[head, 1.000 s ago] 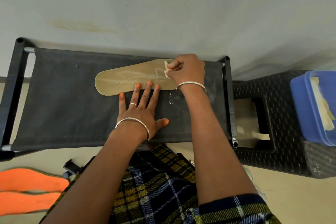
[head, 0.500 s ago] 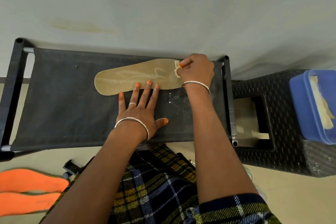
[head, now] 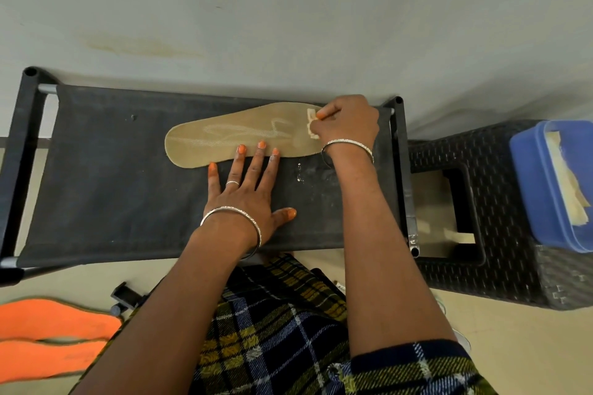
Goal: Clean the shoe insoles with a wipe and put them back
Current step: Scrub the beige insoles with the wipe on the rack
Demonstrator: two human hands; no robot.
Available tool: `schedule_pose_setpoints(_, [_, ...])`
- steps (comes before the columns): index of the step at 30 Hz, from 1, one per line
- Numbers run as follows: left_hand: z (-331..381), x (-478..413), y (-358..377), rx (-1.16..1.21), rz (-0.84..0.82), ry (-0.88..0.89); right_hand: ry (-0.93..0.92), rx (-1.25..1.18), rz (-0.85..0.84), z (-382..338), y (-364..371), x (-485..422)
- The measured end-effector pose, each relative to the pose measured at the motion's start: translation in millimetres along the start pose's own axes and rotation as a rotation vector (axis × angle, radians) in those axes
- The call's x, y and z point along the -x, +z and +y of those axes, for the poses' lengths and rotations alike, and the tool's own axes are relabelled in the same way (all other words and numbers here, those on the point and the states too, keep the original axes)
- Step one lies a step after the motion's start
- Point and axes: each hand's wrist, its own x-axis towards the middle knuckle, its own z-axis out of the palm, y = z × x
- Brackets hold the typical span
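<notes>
A tan insole lies lengthwise on the black fabric stool, with pale wet streaks along its middle. My left hand lies flat on the stool, its straight fingertips pressing the insole's near edge. My right hand grips a small cream wipe and holds it against the insole's right end. Two orange insoles lie on the floor at the lower left.
A black woven stool stands to the right and carries a blue tub with cream wipes inside. A pale wall runs behind the fabric stool. A checked garment covers my lap in the foreground.
My right hand slid the wipe rightward along the insole to its right end. My left hand stayed in place.
</notes>
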Motion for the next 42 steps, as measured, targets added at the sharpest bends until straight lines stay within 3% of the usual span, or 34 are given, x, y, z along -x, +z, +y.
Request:
schedule_pose_setpoints(3, [0,-1,1,0.001,-0.004,-0.001,-0.002,0.044,0.016,-3,1,0])
schedule_pose_setpoints(8, [1,-1,0,-0.001,-0.004,-0.002,-0.059,0.047,-0.303,-6,7,5])
schedule_pose_setpoints(15, [1,0,0,0.002,-0.007,-0.001,0.003,0.032,0.022,-2,-3,0])
schedule_pose_setpoints(17, [1,0,0,0.002,-0.006,-0.002,-0.007,0.082,-0.015,-6,2,1])
schedule_pose_setpoints(21, [2,-1,-1,-0.003,-0.015,-0.005,-0.095,0.076,-0.276,-12,8,10])
schedule_pose_setpoints(23, [1,0,-1,0.001,-0.014,-0.005,-0.083,0.039,-0.237,-9,7,8])
schedule_pose_setpoints(28, [0,1,-1,0.001,-0.008,-0.001,0.005,0.003,0.067,2,-3,-4])
schedule_pose_setpoints(30, [1,0,-1,0.0,-0.01,-0.003,-0.01,0.037,0.011,1,-2,-4])
schedule_pose_setpoints(33, [1,0,0,-0.002,-0.011,-0.002,-0.046,0.036,-0.248,-4,6,3])
schedule_pose_setpoints(35, [0,1,0,-0.005,-0.011,-0.001,-0.04,0.038,-0.316,-3,8,3])
schedule_pose_setpoints(42, [0,0,-1,-0.003,-0.02,0.004,0.116,0.101,-0.126,15,-10,-11])
